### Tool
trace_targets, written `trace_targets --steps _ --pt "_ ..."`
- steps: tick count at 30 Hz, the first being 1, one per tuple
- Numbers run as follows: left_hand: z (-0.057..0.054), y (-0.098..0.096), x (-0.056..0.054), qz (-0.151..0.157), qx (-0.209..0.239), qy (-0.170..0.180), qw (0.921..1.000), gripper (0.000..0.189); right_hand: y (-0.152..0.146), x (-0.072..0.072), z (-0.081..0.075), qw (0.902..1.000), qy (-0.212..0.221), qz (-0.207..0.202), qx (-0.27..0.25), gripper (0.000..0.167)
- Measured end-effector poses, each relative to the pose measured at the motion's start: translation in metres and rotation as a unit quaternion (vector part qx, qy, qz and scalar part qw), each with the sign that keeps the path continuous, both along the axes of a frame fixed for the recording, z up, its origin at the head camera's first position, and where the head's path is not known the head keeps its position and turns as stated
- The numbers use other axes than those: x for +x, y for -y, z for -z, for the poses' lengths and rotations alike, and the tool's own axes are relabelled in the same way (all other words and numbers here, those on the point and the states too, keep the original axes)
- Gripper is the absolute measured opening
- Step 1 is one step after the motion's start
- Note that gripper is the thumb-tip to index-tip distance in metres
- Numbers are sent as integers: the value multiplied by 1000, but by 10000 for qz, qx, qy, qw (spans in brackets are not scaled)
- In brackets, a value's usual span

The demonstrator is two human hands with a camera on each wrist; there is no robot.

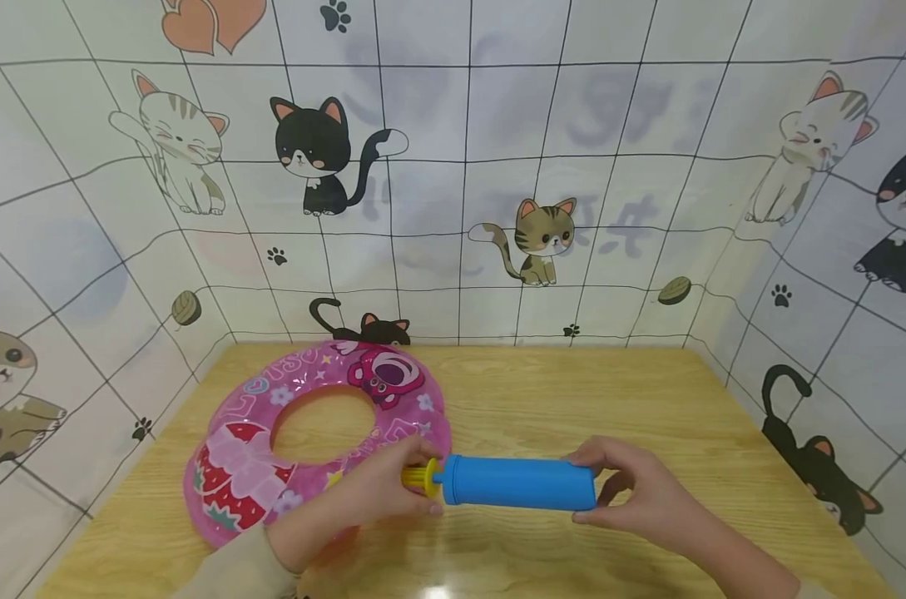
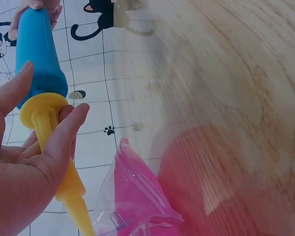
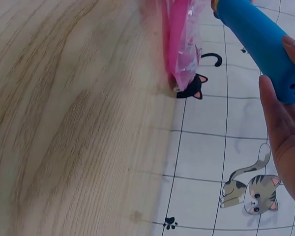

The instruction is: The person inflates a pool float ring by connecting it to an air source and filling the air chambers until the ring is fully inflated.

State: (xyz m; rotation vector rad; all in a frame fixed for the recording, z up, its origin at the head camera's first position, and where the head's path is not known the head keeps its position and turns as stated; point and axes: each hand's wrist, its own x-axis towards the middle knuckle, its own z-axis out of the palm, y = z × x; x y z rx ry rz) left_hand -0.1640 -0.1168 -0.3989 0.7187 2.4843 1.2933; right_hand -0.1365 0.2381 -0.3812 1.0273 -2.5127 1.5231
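Left hand point(image 1: 388, 487), mine: clamped on the ribbed yellow nozzle point(image 2: 71, 179) of a hand pump point(image 1: 516, 482). Right hand point(image 1: 640, 499), mine: thumb and fingers pinching the holed end of its blue barrel point(image 3: 258, 44). Pump: held above the desk point(image 1: 572, 399), nearer the front edge. Pink strawberry-print swim ring point(image 1: 231, 416): lying left, reaching the back edge. Cat-print grid sheeting point(image 1: 438, 116): beyond back, left and right edges.

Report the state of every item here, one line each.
Pink ring: lying on the table, looks at least partly inflated.
Blue cylinder: held roughly level.
Yellow piece: joined to the cylinder.
Left hand: gripping the yellow piece.
Right hand: gripping the cylinder's far end.
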Motion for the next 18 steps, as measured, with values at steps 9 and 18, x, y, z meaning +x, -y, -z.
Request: trace_targets --steps 9,18 --pt "0 -6 0 203 207 80 9995 46 0 4 -4 9998 -96 -149 100 49" --pt "-5 1 1 4 64 238 9997 41 -39 10 -16 9984 -525 -79 187 56"
